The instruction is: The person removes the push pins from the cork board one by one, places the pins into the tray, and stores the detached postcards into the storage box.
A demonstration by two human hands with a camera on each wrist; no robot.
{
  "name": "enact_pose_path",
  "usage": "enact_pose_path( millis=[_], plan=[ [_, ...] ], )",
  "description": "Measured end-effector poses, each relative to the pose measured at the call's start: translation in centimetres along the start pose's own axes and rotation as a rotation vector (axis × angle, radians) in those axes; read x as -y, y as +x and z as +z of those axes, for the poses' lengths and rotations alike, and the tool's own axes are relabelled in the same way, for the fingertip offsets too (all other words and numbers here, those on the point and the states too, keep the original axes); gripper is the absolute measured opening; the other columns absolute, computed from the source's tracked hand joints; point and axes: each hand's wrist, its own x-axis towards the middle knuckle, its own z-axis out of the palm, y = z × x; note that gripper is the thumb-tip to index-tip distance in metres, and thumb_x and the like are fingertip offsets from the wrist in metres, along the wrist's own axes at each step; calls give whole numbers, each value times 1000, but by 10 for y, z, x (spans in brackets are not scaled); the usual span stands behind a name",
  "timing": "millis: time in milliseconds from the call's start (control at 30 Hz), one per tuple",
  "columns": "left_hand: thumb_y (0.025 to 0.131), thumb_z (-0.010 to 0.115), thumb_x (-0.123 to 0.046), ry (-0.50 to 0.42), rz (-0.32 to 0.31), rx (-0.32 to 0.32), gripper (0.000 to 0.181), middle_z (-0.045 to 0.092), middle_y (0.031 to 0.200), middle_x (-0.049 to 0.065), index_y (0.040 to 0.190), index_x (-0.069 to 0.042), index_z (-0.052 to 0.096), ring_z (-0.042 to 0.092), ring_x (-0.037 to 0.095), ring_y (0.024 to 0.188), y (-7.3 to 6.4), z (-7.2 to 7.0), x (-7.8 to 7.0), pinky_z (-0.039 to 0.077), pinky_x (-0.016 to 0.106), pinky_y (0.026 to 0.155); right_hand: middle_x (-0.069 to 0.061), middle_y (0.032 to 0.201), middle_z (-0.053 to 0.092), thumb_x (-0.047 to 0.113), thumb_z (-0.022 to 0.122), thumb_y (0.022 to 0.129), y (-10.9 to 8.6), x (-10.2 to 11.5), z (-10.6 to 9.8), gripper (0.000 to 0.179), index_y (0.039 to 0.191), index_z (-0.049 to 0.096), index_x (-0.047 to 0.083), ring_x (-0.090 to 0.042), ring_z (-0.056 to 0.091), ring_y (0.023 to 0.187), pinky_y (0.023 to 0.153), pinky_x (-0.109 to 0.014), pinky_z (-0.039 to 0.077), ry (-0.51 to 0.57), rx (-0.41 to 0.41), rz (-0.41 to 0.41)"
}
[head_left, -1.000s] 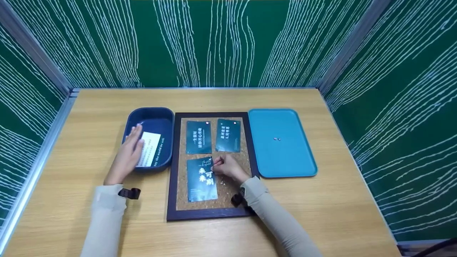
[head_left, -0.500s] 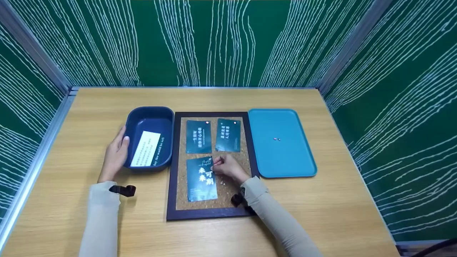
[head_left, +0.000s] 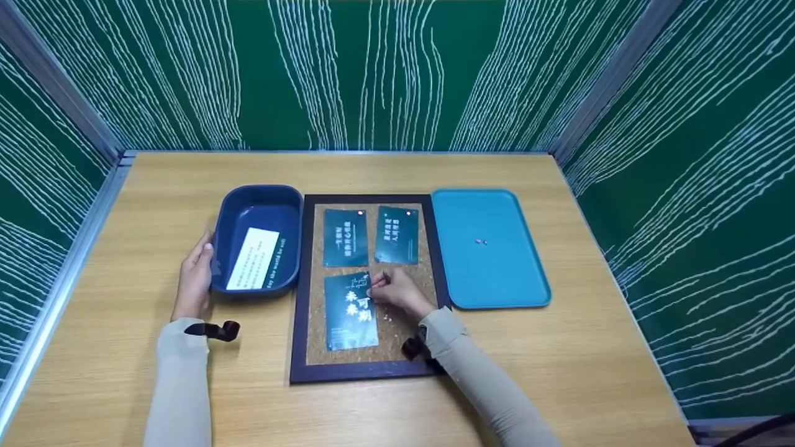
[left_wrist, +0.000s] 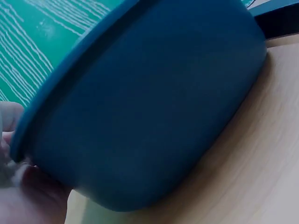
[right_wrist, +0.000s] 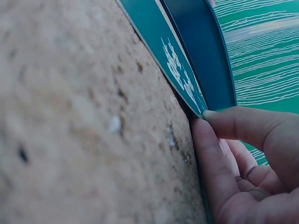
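Three dark-green rectangular cards with white lettering (head_left: 346,248) lie on a dark-framed cork board (head_left: 299,310) on the wooden bench (head_left: 571,385) in the head view. The right hand (head_left: 399,292), its grip drawn tight, pinches the nearest card (head_left: 341,316) by its right edge. The left hand (head_left: 194,279), fingers loose, is at a deep dark-blue bin (head_left: 264,214) containing a white printed card (head_left: 251,264); a shallow turquoise tray (head_left: 497,279) holds tiny beads (head_left: 482,242). From the left wrist, the bin's wall blocks much. From the right wrist, thumb and finger meet at the card's tip.
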Motion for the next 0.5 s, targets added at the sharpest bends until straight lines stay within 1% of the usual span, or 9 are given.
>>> enact_pose_path(
  millis=[100, 167, 200, 333, 433, 500],
  plan=[
    [104, 28, -37, -70, -23, -6, 52, 7, 162, -8, 154, -23, 18, 3, 13, 150, 1, 1, 4, 9, 32, 122, -4, 81, 65, 4, 69, 79, 0, 0, 0, 14, 93, 67, 3, -13, 60, 70, 60, -21, 51, 11, 3, 7],
    [104, 29, -37, -88, -38, -24, 51, 9, 162, -9, 153, -24, 22, 4, 12, 150, 2, 1, 6, 11, 32, 122, -4, 80, 65, 4, 70, 79, 0, -1, 0, 14, 93, 67, 2, -13, 60, 69, 59, -21, 51, 16, 3, 5],
    [104, 30, -37, -96, -43, -34, 50, 9, 161, -9, 153, -26, 23, 5, 12, 150, 4, 1, 9, 13, 31, 122, -4, 80, 64, 4, 70, 79, 0, -1, 0, 14, 92, 67, 2, -13, 59, 69, 59, -21, 51, 16, 5, 4],
    [104, 33, -34, -146, -77, -55, 48, 11, 162, -9, 152, -28, 26, 10, 12, 149, 5, 2, 12, 17, 31, 121, -2, 78, 64, 3, 69, 80, 0, -1, 0, 12, 92, 66, 1, -11, 59, 68, 59, -20, 50, 28, 12, -13],
    [104, 34, -33, -200, -95, -54, 48, 11, 162, -9, 152, -29, 27, 12, 12, 149, 5, 3, 13, 18, 30, 121, -1, 77, 63, 1, 67, 81, 1, -1, 1, 11, 92, 66, 0, -10, 59, 68, 59, -20, 50, 45, 18, -16],
    [104, 34, -32, -224, -92, -51, 48, 10, 162, -9, 152, -29, 26, 11, 12, 149, 5, 3, 13, 18, 30, 121, -1, 77, 63, 1, 67, 80, 1, -2, 1, 11, 92, 66, 1, -10, 59, 67, 59, -20, 50, 47, 18, -6]
  ],
)
